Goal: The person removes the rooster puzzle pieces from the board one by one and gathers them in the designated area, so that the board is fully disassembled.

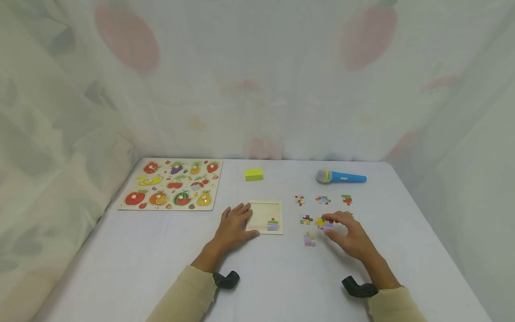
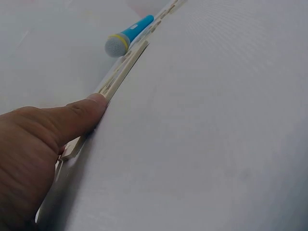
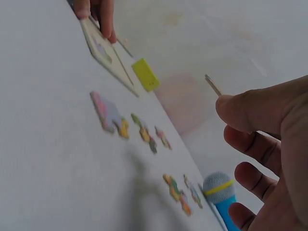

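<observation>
My left hand (image 1: 233,228) rests on the left side of a small square wooden puzzle tray (image 1: 257,202), fingers fairly straight and the thumb (image 2: 82,115) on its near edge. One puzzle piece with a purple and green picture (image 1: 272,225) lies in the tray's near right corner. To the right, my right hand (image 1: 348,232) pinches a yellow and purple puzzle piece (image 1: 324,223) between thumb and fingertips. In the right wrist view this held piece (image 3: 212,84) shows edge-on, above the table. Close to that hand lie loose pieces, among them a purple one (image 1: 309,240) and a multicoloured one (image 1: 306,219).
Behind the right hand lie more puzzle pieces (image 1: 323,200), with a blue toy microphone (image 1: 348,177) beyond them. A yellow block (image 1: 254,175) stands behind the tray. A fruit peg puzzle board (image 1: 162,188) lies at the far left. Patterned curtains (image 1: 257,89) surround the white table (image 1: 273,281).
</observation>
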{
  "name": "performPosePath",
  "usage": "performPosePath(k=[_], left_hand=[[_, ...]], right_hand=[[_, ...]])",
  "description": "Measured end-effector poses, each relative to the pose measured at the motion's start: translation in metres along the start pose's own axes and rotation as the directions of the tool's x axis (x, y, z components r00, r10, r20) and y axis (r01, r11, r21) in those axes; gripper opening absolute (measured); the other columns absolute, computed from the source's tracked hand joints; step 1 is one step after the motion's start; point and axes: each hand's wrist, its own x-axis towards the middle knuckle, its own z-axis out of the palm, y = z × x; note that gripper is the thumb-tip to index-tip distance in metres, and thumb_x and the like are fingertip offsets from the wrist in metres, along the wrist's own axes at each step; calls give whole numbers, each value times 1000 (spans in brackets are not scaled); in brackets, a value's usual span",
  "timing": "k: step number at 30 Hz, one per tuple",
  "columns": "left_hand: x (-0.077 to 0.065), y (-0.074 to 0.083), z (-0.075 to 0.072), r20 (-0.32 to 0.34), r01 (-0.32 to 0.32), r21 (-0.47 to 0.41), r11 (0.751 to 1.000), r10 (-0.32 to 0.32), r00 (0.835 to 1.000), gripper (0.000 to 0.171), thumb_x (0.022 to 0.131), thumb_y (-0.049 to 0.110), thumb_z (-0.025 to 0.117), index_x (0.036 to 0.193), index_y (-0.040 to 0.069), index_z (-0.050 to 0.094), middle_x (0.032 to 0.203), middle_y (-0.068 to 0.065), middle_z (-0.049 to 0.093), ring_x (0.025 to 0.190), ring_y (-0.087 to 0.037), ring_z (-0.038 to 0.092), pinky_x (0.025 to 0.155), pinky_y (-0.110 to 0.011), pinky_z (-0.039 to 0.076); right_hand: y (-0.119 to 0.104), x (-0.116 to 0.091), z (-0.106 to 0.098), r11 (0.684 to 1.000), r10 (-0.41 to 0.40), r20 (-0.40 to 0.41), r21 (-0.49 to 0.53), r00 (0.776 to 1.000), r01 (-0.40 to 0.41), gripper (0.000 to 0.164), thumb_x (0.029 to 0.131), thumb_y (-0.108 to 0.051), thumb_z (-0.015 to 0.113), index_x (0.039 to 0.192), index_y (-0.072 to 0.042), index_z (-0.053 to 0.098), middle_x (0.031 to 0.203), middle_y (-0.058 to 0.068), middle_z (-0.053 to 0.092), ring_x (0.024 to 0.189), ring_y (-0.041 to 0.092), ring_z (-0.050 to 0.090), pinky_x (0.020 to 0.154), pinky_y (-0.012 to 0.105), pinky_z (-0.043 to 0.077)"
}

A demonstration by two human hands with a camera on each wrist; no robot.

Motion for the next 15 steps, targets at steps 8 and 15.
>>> performPosePath(k=[8, 15], left_hand=[[0, 1, 0, 11, 17, 6, 1000, -17, 1000, 75, 78, 49, 76, 135, 5, 56, 149, -5, 40, 139, -25, 29, 112, -51, 10], [1, -1, 1, -2, 2, 11, 1000, -2, 1000, 74, 78, 49, 76, 134, 4, 57, 148, -7, 41, 138, -27, 31, 111, -54, 12]], right_hand=[[18, -15, -11, 997, 75, 40, -29, 996, -74, 37, 85, -8, 73, 121, -7, 66, 115, 5, 65, 116, 33, 49, 87, 55, 41], [31, -23, -12, 994, 74, 55, -79, 996, -70, 37, 80, -3, 74, 117, -7, 67, 113, 3, 64, 107, 21, 52, 89, 30, 42]])
